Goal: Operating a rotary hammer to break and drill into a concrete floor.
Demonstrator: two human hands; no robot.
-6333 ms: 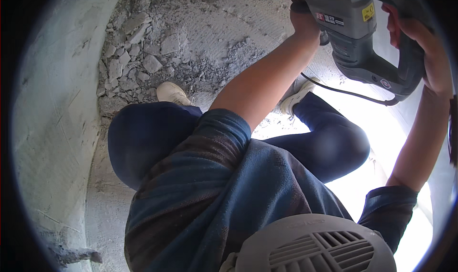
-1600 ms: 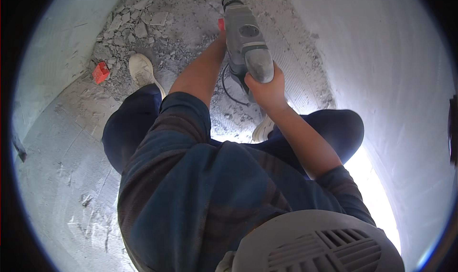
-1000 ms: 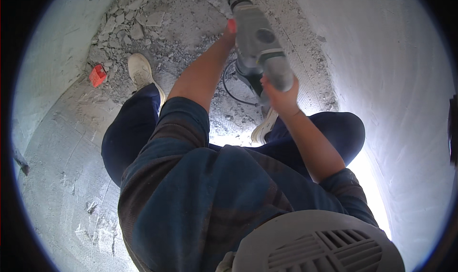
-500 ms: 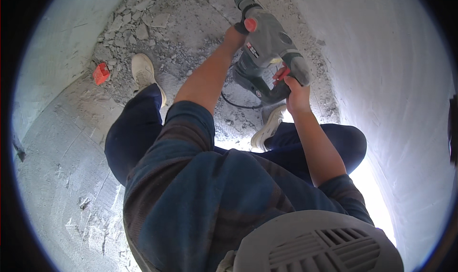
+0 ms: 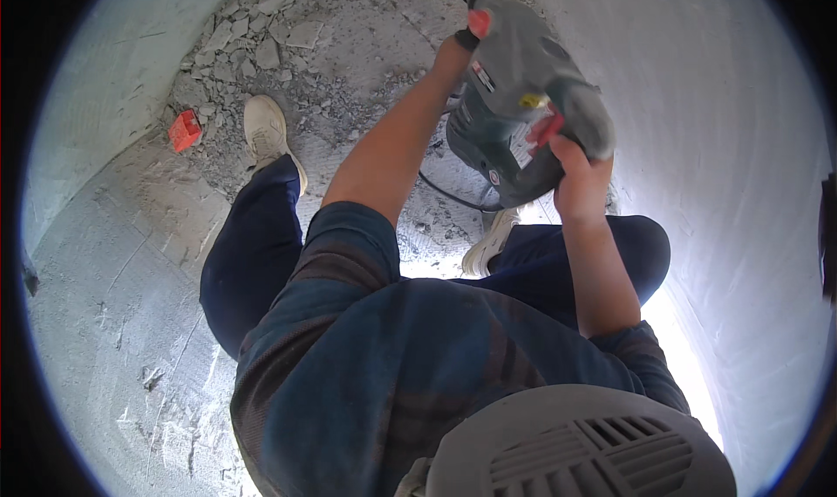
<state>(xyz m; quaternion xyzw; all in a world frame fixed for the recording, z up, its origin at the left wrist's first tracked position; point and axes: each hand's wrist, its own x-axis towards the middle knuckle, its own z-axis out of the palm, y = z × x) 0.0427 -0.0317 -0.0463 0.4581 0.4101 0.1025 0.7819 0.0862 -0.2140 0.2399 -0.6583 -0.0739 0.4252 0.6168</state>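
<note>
A grey and dark green rotary hammer (image 5: 514, 61) points away from me, its front end cut off by the upper edge of the view. My left hand (image 5: 452, 57) is closed on the black side handle near its front, with most fingers hidden behind the tool. At the rear, my right hand (image 5: 582, 170) wraps around the main handle beside the red trigger (image 5: 547, 129). The hammer's rear is slightly blurred. A black cord (image 5: 453, 198) curves down from below the handle.
Broken rubble (image 5: 253, 48) covers the floor at the far left. A small red-orange box-like piece (image 5: 184, 131) lies left of my left shoe (image 5: 265, 131). Pale walls (image 5: 715, 131) rise on both sides. My right shoe (image 5: 490, 246) is below the hammer.
The rotary hammer has moved right and toward the far edge, with both hands still on it. Its front tip has gone out of view.
</note>
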